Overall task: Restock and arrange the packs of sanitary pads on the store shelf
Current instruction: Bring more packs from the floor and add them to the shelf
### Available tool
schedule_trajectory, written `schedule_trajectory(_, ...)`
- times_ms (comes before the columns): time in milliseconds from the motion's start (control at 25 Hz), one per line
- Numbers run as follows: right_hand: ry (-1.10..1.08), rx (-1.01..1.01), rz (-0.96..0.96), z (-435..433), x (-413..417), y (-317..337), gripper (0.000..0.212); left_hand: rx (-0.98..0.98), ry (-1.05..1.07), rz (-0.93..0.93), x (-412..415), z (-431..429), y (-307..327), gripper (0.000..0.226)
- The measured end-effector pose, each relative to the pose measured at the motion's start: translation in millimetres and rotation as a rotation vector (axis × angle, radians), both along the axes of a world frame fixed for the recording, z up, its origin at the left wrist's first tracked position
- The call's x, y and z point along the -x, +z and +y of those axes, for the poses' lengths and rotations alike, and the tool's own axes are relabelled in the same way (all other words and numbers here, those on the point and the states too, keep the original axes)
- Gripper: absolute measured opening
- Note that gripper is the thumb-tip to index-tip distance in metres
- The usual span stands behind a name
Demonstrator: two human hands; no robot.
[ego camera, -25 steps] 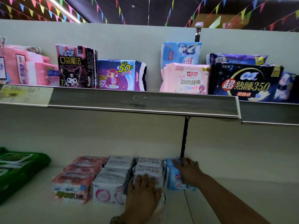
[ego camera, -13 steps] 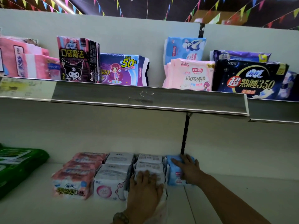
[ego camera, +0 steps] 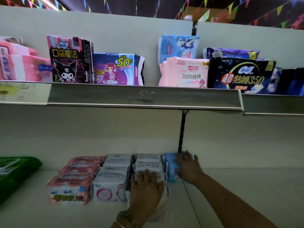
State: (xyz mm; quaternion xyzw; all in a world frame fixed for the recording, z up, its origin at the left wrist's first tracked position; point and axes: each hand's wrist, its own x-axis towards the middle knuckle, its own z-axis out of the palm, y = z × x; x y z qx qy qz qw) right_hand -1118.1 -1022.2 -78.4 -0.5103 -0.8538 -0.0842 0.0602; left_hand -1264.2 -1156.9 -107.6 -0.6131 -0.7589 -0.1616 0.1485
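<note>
On the lower shelf (ego camera: 49, 214) small pad packs stand in rows running front to back: a pink row (ego camera: 72, 186), a white row (ego camera: 110, 185), a second white row (ego camera: 148, 162) and a light blue pack (ego camera: 171, 167) at the right end. My left hand (ego camera: 145, 190) presses against the front pack of the second white row, fingers laid over its top edge. A white pack's lower part shows beneath that hand. My right hand (ego camera: 187, 168) lies spread and flat on the blue pack's right side and top.
A green pack (ego camera: 14, 171) lies at the far left of the lower shelf. The upper shelf rail (ego camera: 115, 97) overhangs, carrying larger pink, black, purple, blue and dark navy packs. A black upright slot (ego camera: 181, 134) splits the back wall. Bare shelf stretches to the right of the blue pack.
Both hands stay on the same packs. The left hand has edged slightly toward the back of the shelf, and the view has shifted a little.
</note>
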Motion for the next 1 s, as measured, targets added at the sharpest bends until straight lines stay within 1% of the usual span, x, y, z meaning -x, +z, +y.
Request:
schedule_trajectory(40,0.007,-0.017,0.073,-5,-3,0,0.069,-0.021,-0.015,-0.002,0,2,-2,0.05)
schedule_trajectory(120,0.055,-0.034,0.284,-14,-9,-4,0.063,-0.043,-0.038,-0.029,1,3,-3,0.051)
schedule_trajectory(200,0.125,-0.052,0.496,-28,-18,-5,0.052,-0.102,-0.051,-0.002,3,6,-6,0.05)
schedule_trajectory(280,0.168,-0.11,0.621,-45,-29,-6,0.039,-0.044,-0.065,-0.015,3,6,-2,0.05)
schedule_trajectory(400,0.211,-0.107,0.593,-86,-44,-3,0.031,0.057,-0.111,-0.113,7,8,-5,0.054)
schedule_trajectory(440,0.237,-0.133,0.572,-98,-50,-1,0.031,0.036,-0.136,-0.166,10,8,-5,0.058)
schedule_trajectory(520,0.242,-0.13,0.609,-120,-64,11,0.03,-0.101,-0.191,-0.276,14,8,2,0.063)
schedule_trajectory(600,0.223,-0.099,0.693,-136,-79,30,0.028,-0.25,-0.194,-0.432,13,-1,17,0.054)
schedule_trajectory(640,0.219,-0.075,0.724,-145,-87,37,0.029,-0.329,-0.187,-0.454,6,-10,24,0.049)
schedule_trajectory(680,0.214,-0.064,0.742,-153,-96,41,0.029,-0.405,-0.207,-0.438,-5,-20,27,0.047)
schedule_trajectory(760,0.178,-0.025,0.777,-169,-115,44,0.028,-0.467,-0.269,-0.465,-37,-44,26,0.05)
schedule_trajectory(880,0.145,0.025,0.802,-196,-147,36,0.025,-0.437,-0.332,-0.537,-99,-87,12,0.048)
schedule_trajectory(1000,0.186,0.042,0.824,-224,-178,20,0.022,-0.373,-0.342,-0.543,-150,-136,-12,0.031)
